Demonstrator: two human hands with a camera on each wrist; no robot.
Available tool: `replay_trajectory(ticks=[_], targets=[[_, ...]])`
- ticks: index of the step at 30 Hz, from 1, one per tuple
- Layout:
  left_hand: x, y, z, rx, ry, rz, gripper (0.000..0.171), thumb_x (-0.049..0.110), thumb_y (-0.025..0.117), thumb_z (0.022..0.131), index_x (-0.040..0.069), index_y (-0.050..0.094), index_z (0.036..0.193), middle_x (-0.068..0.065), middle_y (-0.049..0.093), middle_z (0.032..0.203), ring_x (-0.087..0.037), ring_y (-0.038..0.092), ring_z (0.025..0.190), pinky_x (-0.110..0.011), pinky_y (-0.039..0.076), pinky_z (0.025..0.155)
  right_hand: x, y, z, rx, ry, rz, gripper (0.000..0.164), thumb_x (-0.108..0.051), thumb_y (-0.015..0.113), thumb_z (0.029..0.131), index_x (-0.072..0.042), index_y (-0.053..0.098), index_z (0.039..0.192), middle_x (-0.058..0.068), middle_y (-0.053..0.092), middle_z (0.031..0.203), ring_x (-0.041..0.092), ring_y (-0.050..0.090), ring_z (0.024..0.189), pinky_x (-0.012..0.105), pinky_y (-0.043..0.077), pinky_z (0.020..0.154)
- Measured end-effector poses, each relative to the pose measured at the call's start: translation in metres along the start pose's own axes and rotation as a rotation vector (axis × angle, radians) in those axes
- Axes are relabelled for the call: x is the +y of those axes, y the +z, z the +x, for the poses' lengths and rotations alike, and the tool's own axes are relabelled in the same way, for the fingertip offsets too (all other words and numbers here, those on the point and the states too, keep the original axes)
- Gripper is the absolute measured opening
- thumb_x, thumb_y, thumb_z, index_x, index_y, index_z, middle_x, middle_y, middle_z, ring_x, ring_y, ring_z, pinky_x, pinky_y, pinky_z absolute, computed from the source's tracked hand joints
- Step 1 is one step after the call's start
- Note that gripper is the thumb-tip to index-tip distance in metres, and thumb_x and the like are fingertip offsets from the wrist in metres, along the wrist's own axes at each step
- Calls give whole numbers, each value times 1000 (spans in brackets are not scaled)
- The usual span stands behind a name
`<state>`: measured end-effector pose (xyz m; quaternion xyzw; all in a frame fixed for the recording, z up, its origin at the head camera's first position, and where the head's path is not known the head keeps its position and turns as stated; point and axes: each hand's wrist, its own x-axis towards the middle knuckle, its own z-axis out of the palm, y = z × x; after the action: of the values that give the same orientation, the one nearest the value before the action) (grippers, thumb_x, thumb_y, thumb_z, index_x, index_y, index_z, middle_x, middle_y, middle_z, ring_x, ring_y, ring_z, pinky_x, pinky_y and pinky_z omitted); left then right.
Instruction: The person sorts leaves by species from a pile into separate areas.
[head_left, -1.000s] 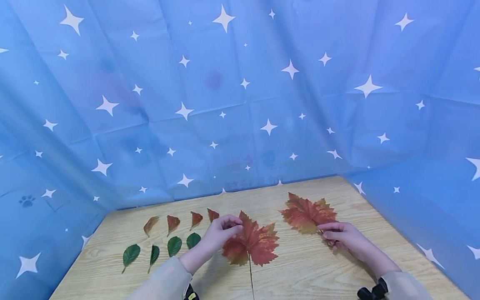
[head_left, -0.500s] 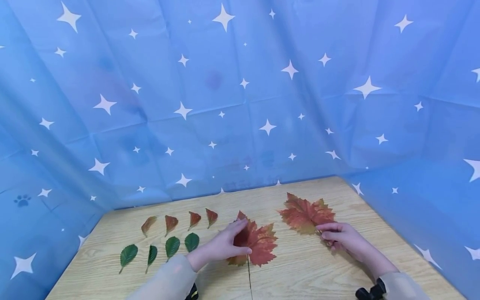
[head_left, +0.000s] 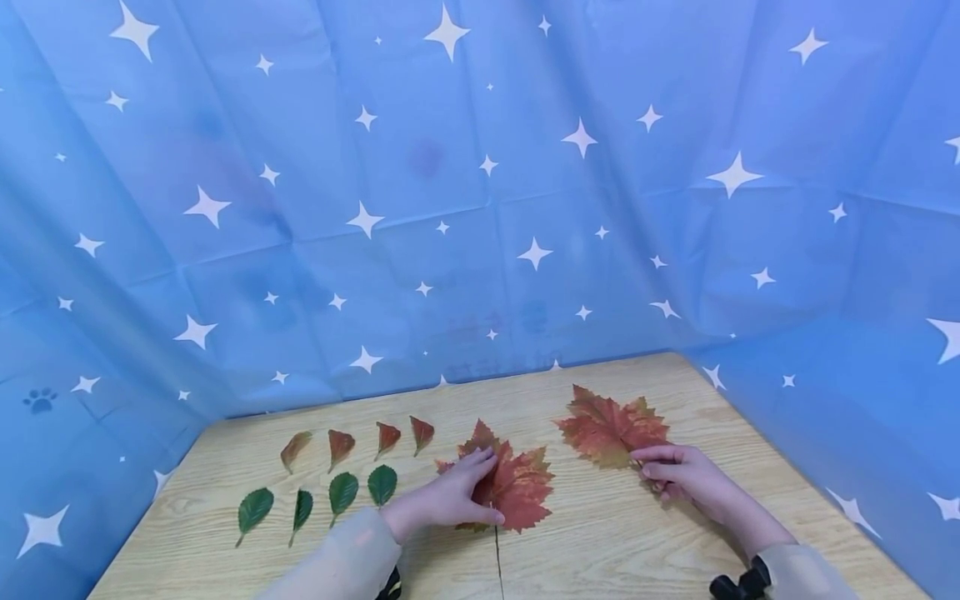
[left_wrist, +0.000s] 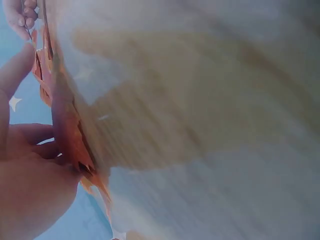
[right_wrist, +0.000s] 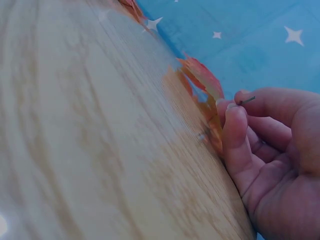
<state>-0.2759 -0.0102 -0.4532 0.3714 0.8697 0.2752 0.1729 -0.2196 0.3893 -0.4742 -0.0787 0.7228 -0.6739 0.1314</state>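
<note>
My left hand (head_left: 453,493) rests spread over the left half of a red-orange maple leaf (head_left: 525,492). Its fingers lie on the blade, while the thumb reaches across near where the thin dark stem begins. Seen edge-on in the left wrist view, this leaf (left_wrist: 70,125) has a curled, jagged border against the fingers. Further right, my right hand (head_left: 686,479) pinches the stem of a second maple leaf (head_left: 611,425) between thumb and fingers. A short stem end (right_wrist: 248,100) pokes out of that pinch in the right wrist view.
Left of the hands, a row of small reddish-brown leaves (head_left: 341,447) lies behind a row of green leaves (head_left: 343,492). Everything sits on a wood-grain table (head_left: 600,550). A blue star-patterned curtain (head_left: 420,183) hangs along the table's back and sides.
My left hand has shifted from the upper left edge of the middle maple leaf onto its blade, fingers spreading out. The right hand keeps its pinch in the same place.
</note>
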Motion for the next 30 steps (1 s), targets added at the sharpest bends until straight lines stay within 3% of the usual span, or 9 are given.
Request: replay_trajectory(ticks=[13, 30], targets=[[-1, 3, 1, 0, -27, 32, 87, 39, 72, 88, 0, 28, 152, -13, 18, 159, -32, 11, 146, -49, 21, 113, -1, 3, 0, 20, 4, -30, 50, -10, 57, 97, 17, 40, 136, 6, 64, 94, 11, 55, 73, 28, 52, 63], [-2, 3, -2, -30, -8, 57, 87, 38, 70, 89, -3, 25, 151, -18, 17, 158, -36, 11, 145, -50, 20, 113, -4, 6, 0, 26, 14, -42, 51, -10, 58, 97, 17, 40, 137, 9, 66, 99, 12, 55, 73, 29, 51, 63]])
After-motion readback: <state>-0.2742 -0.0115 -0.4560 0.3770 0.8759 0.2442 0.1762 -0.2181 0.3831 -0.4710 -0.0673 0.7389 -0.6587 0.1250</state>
